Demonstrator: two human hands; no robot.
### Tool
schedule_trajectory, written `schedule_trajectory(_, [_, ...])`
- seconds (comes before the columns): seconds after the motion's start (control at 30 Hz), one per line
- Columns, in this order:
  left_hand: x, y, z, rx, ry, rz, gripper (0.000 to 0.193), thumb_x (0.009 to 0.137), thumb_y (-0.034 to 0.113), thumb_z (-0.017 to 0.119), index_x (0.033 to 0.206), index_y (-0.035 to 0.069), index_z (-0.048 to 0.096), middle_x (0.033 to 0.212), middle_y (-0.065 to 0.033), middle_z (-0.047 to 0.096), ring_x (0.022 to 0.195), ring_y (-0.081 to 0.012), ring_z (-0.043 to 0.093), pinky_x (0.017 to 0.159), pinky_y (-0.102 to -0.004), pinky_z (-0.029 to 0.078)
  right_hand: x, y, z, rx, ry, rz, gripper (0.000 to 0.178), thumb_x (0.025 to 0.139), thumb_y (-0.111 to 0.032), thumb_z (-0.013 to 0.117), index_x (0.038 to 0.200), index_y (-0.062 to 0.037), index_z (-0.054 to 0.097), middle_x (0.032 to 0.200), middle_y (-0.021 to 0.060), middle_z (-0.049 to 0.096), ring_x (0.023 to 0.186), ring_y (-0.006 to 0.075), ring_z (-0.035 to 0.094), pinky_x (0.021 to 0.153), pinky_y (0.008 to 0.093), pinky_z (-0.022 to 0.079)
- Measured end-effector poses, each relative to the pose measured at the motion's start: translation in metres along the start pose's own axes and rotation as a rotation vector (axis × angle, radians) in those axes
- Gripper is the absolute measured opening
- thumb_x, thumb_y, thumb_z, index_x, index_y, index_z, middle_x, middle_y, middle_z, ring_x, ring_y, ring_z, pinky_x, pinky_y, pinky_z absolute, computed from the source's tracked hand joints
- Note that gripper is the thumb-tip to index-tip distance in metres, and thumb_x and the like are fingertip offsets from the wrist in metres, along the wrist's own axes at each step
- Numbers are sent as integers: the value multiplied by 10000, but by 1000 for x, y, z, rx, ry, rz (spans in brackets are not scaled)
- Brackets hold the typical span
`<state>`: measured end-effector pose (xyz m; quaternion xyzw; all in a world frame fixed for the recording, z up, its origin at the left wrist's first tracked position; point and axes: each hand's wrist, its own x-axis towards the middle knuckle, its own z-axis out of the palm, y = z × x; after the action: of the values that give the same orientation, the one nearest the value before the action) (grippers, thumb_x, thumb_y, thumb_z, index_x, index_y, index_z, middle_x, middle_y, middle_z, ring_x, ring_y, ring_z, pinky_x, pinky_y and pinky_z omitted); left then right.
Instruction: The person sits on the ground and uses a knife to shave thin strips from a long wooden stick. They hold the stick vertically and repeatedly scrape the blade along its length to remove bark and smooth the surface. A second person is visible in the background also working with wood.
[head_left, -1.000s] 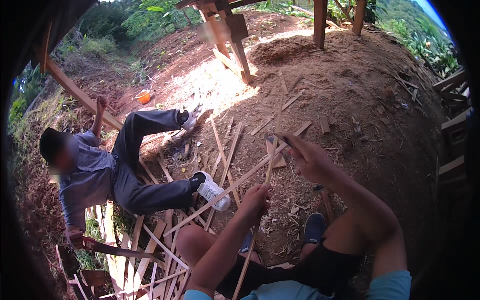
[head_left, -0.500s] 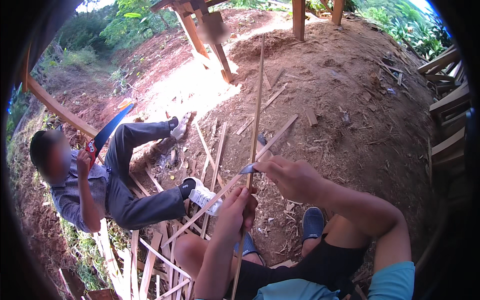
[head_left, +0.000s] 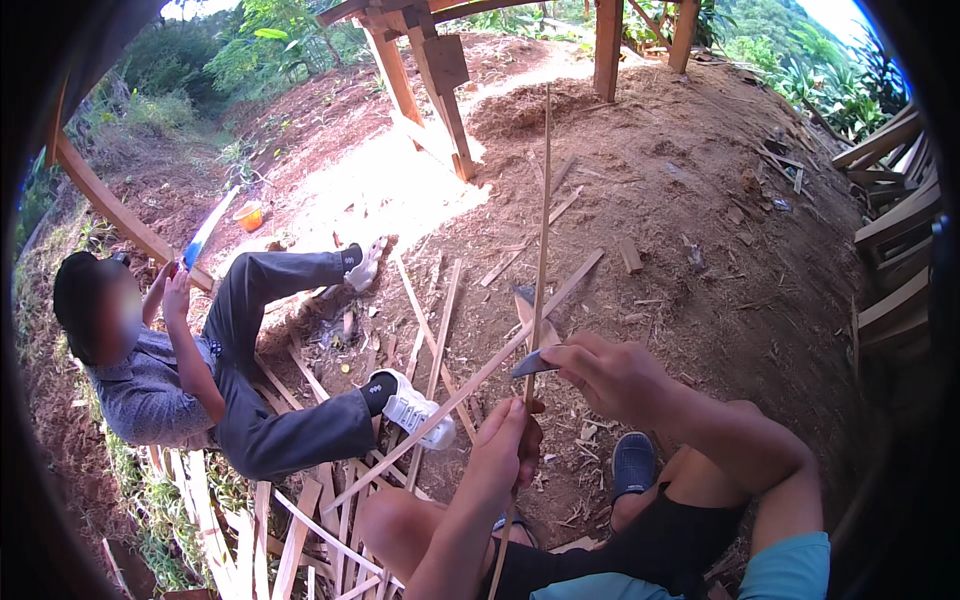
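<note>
A long thin wooden strip [head_left: 543,220] runs upright between my knees and tapers toward its far end. Wrapped round it is my left hand [head_left: 508,440], a little below the blade. My right hand [head_left: 605,372] is closed on a knife, its handle mostly hidden in my fingers. The dark, curved knife blade [head_left: 533,364] lies against the strip just above my left fingers. Behind the strip, another wooden slat [head_left: 470,385] slants across the ground.
Left of me a seated person [head_left: 165,380] holds a blue-bladed saw [head_left: 208,230], a white shoe [head_left: 415,412] close to my knee. Loose slats [head_left: 295,530] litter the lower left. An orange container [head_left: 249,215], wooden posts [head_left: 607,50] and stacked timber [head_left: 895,220] stand farther off.
Both my hands, the knife and the strip have shifted slightly right and down in the picture. The other person has raised a second hand to the saw and tilted it.
</note>
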<state>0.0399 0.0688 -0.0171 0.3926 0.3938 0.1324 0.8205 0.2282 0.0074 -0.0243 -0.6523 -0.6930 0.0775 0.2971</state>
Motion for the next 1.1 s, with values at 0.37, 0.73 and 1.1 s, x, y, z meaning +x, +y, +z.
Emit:
schedule_trajectory(0.37, [-5,-3,4,94,46,56,280,974,295,405,1022,33,494,601,0,448,377,-58,366,326,-197,274,-8,-6,9,17,29,60,265,846,-156,563,1105,-123,515,899,88,579,643,300,627,496,394,497])
schedule_trajectory(0.73, [-12,-6,21,187,54,138,253,985,275,385,995,39,476,578,9,424,363,-45,329,325,-192,239,-2,1,-8,-12,160,40,253,852,-140,593,1080,-82,497,813,114,580,587,303,582,495,393,462])
schedule_trajectory(1.1, [-14,-12,27,253,-32,181,293,990,272,356,1028,11,486,567,14,402,360,-41,322,318,-184,242,-3,28,-28,240,311,292,174,927,-182,500,1043,-57,464,723,150,575,619,296,608,489,384,426])
